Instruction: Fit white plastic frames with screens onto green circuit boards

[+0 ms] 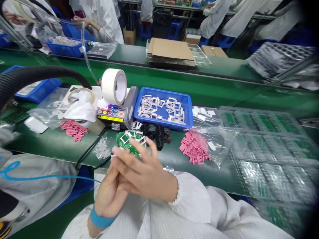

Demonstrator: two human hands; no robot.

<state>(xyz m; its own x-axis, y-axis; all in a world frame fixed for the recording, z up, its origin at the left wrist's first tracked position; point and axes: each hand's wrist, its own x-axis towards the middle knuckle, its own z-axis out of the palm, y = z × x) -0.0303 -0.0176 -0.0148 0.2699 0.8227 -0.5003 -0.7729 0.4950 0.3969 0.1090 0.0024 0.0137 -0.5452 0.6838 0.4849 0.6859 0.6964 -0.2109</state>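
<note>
Green circuit board under silver metal frames, lying just beyond the right hand, its fingers spread, pressed against the left hand; no pinched item is seen. Tape dispenser yellow label is illegible.

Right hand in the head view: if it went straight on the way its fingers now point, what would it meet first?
Probably the green circuit board carrying thin silver metal frames, just beyond the fingertips of the right hand. Depth is unclear, so the fingers may be above it.
</note>
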